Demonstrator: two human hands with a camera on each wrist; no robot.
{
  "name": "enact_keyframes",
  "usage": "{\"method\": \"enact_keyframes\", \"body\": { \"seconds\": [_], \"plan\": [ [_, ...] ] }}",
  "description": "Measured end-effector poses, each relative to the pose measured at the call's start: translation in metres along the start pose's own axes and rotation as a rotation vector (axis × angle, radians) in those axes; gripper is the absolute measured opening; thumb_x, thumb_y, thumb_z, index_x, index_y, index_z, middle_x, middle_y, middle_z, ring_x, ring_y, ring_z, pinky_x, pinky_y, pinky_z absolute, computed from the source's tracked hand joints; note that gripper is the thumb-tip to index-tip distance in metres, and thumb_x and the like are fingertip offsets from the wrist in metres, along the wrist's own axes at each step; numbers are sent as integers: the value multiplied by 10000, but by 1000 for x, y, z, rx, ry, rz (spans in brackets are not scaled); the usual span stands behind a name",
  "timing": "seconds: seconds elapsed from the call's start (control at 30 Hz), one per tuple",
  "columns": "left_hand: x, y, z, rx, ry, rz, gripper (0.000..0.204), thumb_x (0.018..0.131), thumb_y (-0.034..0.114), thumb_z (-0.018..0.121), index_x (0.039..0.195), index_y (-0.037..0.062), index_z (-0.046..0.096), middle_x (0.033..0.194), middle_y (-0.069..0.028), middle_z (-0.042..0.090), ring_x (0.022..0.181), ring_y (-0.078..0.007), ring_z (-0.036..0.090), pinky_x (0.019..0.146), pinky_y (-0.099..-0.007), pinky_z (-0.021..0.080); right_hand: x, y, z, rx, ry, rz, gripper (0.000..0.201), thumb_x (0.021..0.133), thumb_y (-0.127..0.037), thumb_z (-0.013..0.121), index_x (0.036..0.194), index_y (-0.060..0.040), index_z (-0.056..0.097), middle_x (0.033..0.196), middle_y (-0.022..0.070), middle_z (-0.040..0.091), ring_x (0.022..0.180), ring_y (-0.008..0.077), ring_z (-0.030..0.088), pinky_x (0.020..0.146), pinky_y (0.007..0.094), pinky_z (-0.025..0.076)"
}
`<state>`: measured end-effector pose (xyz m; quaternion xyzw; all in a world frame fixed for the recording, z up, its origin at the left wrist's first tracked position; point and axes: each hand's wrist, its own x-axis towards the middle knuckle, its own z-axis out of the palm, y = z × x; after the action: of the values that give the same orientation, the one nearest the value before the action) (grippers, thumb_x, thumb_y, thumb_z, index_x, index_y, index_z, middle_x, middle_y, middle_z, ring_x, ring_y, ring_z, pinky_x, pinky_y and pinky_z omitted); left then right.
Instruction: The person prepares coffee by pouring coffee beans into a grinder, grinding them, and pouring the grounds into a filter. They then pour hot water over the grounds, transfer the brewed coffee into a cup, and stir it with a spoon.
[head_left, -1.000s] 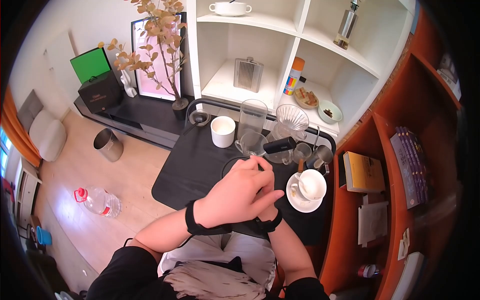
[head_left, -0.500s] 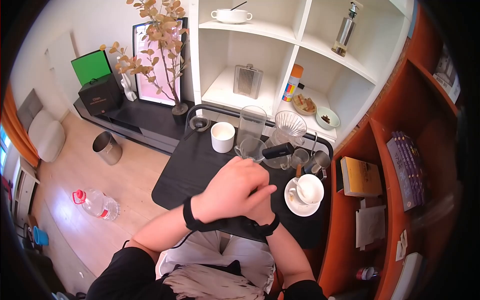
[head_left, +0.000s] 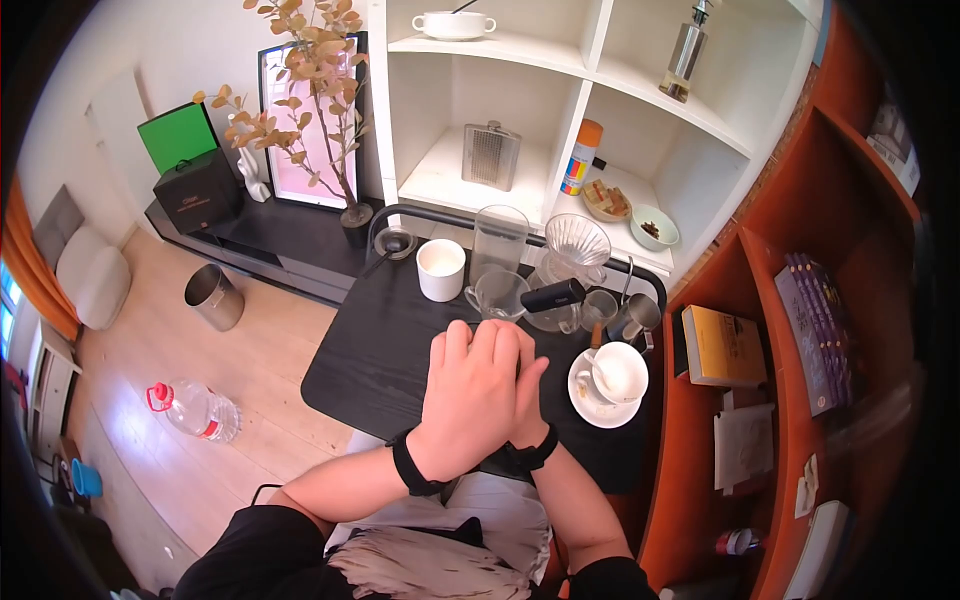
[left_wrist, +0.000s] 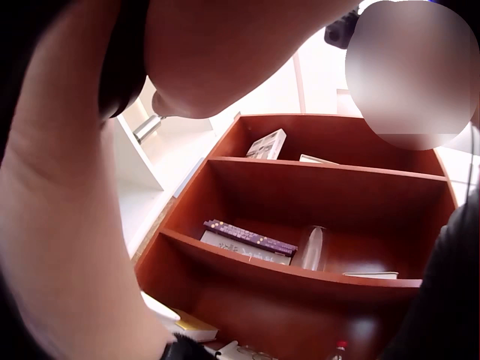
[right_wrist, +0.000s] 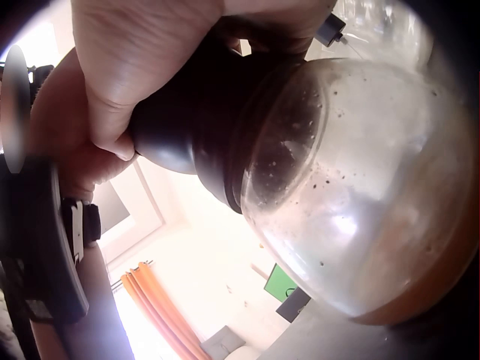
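My left hand [head_left: 468, 400] curls over the top of a dark-bodied vessel, mostly hidden beneath the hands in the head view. My right hand [head_left: 528, 405] grips it lower down, close against the left. In the right wrist view, the vessel's dark part [right_wrist: 184, 116] sits within the grip, joined to a clear rounded part [right_wrist: 360, 195] with dark specks inside and brown at its lower edge. The left wrist view shows skin close to the lens, but not the held vessel.
On the black tray [head_left: 370, 365] stand a white cup [head_left: 441, 270], a tall clear glass [head_left: 500, 240], a ribbed glass dripper [head_left: 578, 245], a glass jug with a black handle [head_left: 553, 295], and a white cup [head_left: 619, 372] on a saucer [head_left: 592, 408]. Shelves [head_left: 485, 45] rise behind.
My left hand has turned over the vessel, its fingers now pointing more toward the back of the tray. My right hand has stayed nearly in place.
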<state>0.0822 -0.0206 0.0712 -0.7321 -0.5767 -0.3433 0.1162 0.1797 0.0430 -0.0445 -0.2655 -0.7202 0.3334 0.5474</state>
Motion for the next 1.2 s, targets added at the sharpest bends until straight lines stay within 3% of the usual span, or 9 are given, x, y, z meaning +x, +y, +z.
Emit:
{"method": "enact_keyframes", "body": {
  "seconds": [0.17, 0.23, 0.47, 0.57, 0.73, 0.8, 0.9, 0.97, 1.2],
  "plan": [
    [5, -7, 2, -62, -50, -10, 381, 876, 347, 790, 1030, 39, 629, 995, -109, 566, 924, -296, 527, 859, -412, 422, -1, 5, 1, -46, -7, -19, 731, 902, -220, 805, 1499, -35, 427, 1396, 167, 589, 1239, 331, 630, 1052, 418, 502],
    [2, -4, 1, 4, 139, -52, 389, 877, 359, 789, 1024, 39, 626, 985, -113, 559, 914, -300, 522, 874, -422, 414, 1, 1, -1, -32, -5, -53, 734, 900, -215, 801, 1501, -32, 422, 1401, 165, 588, 1240, 340, 628, 1049, 420, 503],
    [2, -2, 0, 52, 40, -107, 405, 870, 351, 787, 1023, 20, 609, 986, -119, 541, 935, -324, 517, 887, -452, 390, 4, -4, 0, -28, 18, -61, 798, 842, -206, 856, 1499, -46, 432, 1377, 153, 606, 1232, 308, 640, 1037, 414, 508],
    [12, -18, -7, -34, 56, 39, 330, 884, 356, 782, 926, 57, 648, 920, -90, 541, 919, -301, 523, 893, -432, 404, 3, -1, -2, -29, 22, -36, 861, 785, -224, 895, 1493, -49, 436, 1335, 158, 628, 1190, 307, 664, 1019, 409, 523],
    [35, -73, -9, -636, -340, 328, 314, 897, 233, 746, 697, 80, 559, 836, -59, 526, 870, -297, 495, 880, -434, 393, 5, -16, -8, 20, -41, -15, 966, 707, -306, 936, 1475, -27, 421, 1328, 148, 600, 1220, 239, 622, 1047, 395, 498],
    [31, -66, -10, -625, -307, 346, 265, 892, 240, 755, 783, 80, 575, 877, -74, 531, 894, -311, 505, 898, -434, 398, 6, -16, -7, -26, 11, -28, 1035, 606, -287, 943, 1479, -57, 438, 1292, 176, 644, 1137, 334, 694, 970, 427, 560],
    [9, -33, -11, -177, 13, 118, 310, 884, 253, 774, 998, 48, 570, 981, -106, 539, 959, -332, 523, 914, -447, 407, 8, -18, -6, -81, 26, -77, 912, 718, -239, 906, 1488, -57, 452, 1338, 178, 621, 1196, 334, 669, 1009, 426, 539],
    [0, -18, -8, -181, 44, 78, 329, 879, 257, 782, 994, 40, 563, 991, -109, 538, 958, -333, 523, 910, -446, 408, 5, -12, -2, 30, 21, 13, 771, 836, -192, 842, 1493, -53, 465, 1377, 173, 594, 1238, 320, 639, 1049, 414, 508],
    [-2, -17, 2, -158, 113, -13, 401, 870, 273, 804, 1029, 17, 539, 1005, -128, 525, 947, -336, 514, 838, -429, 416, 5, -7, -2, 31, 11, 8, 761, 856, -175, 828, 1500, -41, 445, 1398, 168, 575, 1240, 315, 623, 1054, 398, 494]
  ]
}}
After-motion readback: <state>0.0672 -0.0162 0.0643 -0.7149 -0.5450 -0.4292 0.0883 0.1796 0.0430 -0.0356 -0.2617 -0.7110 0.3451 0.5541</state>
